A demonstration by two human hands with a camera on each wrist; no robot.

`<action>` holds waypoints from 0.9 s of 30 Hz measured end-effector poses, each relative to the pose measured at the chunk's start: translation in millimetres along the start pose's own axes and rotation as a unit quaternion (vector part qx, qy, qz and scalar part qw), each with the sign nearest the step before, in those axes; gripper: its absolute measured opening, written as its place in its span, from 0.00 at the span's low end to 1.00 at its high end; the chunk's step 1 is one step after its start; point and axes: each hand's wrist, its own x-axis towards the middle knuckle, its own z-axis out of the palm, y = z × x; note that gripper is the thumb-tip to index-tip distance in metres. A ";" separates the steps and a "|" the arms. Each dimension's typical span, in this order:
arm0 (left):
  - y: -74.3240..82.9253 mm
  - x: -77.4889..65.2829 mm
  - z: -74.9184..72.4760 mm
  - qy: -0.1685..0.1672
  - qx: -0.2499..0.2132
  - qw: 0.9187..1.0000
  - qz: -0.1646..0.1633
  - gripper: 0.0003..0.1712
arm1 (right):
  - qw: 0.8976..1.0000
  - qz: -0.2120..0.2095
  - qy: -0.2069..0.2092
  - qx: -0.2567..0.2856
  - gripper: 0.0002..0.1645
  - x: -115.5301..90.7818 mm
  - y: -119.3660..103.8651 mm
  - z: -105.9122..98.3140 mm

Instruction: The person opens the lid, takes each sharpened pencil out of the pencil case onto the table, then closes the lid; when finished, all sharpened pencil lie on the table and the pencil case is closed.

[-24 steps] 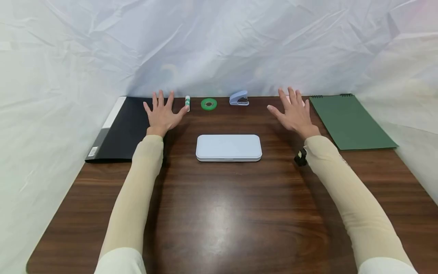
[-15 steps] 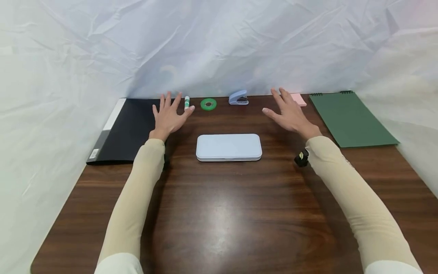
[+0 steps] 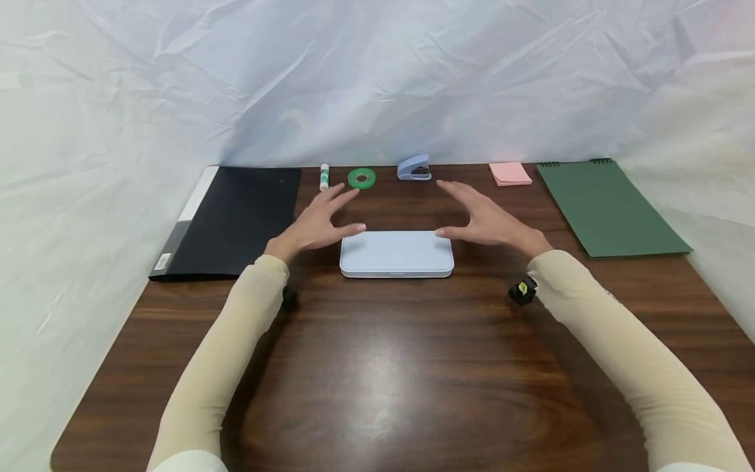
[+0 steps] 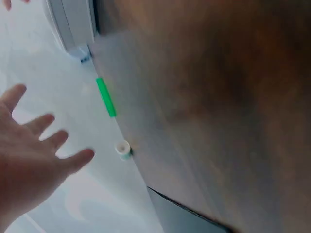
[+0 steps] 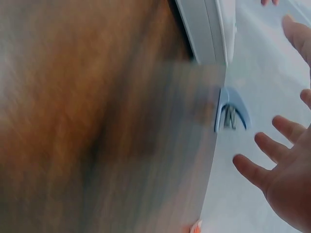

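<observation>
A flat white case [image 3: 396, 254] with rounded corners lies closed on the wooden table, at its middle in the head view. My left hand [image 3: 315, 223] is at the case's left end, fingers spread, its thumb tip overlapping the far left corner in this view. Opposite it, my right hand [image 3: 486, 219] has its fingers extended and its thumb over the far right corner. Both palms face inward with the case between them, and neither hand holds anything. In the left wrist view the spread fingers [image 4: 56, 138] show beside the case's end [image 4: 73, 24].
Along the table's back edge stand a glue stick [image 3: 324, 177], a green tape roll [image 3: 362, 177], a light blue stapler [image 3: 414, 168] and pink sticky notes [image 3: 510, 174]. A black folder [image 3: 242, 219] lies left, a green spiral notepad [image 3: 613, 210] right. White sheeting [image 3: 377, 78] hangs behind.
Both hands have come inward and nearer from the back of the table to the ends of the white case. The pink sticky notes and the folder's right part are now uncovered.
</observation>
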 end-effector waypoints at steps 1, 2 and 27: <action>2.1 -1.7 1.5 -0.013 -0.001 1.000 0.011 0.49 | 1.000 -0.011 -0.007 0.001 0.58 -1.1 -3.6 1.9; 4.4 -3.2 2.8 -0.026 -0.003 0.999 0.023 0.50 | 1.000 -0.022 -0.013 0.002 0.58 -2.2 -7.1 3.7; 34.2 -12.1 24.3 -0.146 0.064 0.986 0.057 0.51 | 0.992 -0.085 -0.076 -0.057 0.47 -8.7 -36.7 39.5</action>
